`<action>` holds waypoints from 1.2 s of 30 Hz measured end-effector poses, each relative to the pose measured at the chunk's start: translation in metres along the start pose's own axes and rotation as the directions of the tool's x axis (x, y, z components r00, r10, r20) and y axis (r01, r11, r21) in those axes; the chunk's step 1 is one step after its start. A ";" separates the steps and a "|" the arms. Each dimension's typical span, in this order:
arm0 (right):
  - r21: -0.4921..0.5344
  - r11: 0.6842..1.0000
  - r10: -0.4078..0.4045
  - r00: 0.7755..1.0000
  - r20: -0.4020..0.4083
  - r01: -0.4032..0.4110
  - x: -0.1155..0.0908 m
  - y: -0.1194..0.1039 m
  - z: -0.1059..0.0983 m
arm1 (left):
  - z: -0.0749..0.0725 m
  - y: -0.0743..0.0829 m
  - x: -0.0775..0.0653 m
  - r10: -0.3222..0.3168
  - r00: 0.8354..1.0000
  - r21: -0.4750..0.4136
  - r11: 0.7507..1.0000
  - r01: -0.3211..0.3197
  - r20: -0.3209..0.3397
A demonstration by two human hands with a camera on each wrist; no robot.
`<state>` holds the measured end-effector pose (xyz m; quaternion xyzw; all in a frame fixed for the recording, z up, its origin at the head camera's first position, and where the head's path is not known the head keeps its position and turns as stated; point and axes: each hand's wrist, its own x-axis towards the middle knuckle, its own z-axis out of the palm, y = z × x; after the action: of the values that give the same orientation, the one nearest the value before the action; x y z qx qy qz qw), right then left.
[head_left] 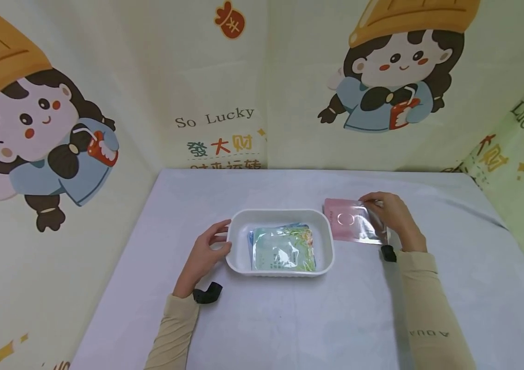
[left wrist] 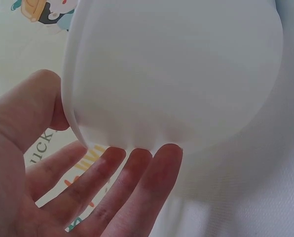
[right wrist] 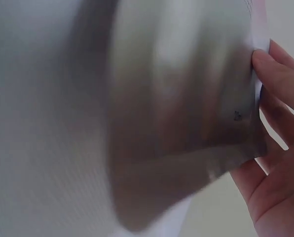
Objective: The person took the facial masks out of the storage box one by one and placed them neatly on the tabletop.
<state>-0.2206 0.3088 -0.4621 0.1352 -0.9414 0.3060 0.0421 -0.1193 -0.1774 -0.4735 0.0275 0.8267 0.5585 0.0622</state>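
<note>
My left hand (head_left: 206,253) holds the left end of a white plastic tray (head_left: 280,274), its thumb at the rim. In the left wrist view several fingertips rest on the tray's smooth outer wall (left wrist: 176,69). Inside the tray lies a green flat sachet (head_left: 282,249) over a blue one (head_left: 250,241). To the tray's right, my right hand (head_left: 393,216) pinches the far right edge of a shiny pink sachet (head_left: 339,218). Its silvery side (right wrist: 186,98) bends across the right wrist view, with thumb and fingers at its edge.
A white cloth (head_left: 262,318) covers the table. Behind it and at both sides hangs a cream curtain (head_left: 299,139) with cartoon figures and lettering. Black wrist mounts (head_left: 208,293) are worn at both sleeves.
</note>
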 end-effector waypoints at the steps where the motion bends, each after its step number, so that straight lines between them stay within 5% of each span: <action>1: 0.001 1.000 0.007 1.000 0.015 -0.007 0.001 0.001 0.001 | 0.000 0.000 0.000 -0.004 1.000 0.002 1.000 0.004 -0.001; 23: -0.019 0.999 0.048 0.994 0.098 -0.046 0.009 0.001 0.004 | 0.001 0.003 0.002 -0.007 1.000 -0.004 1.000 0.007 -0.007; 36: -0.077 0.997 0.028 0.997 0.073 -0.022 -0.002 -0.017 0.007 | 0.003 0.000 0.000 -0.021 1.000 -0.034 0.999 0.021 -0.011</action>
<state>-0.2135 0.2925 -0.4584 0.1330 -0.9549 0.2653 0.0088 -0.1192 -0.1745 -0.4752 0.0145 0.8176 0.5721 0.0636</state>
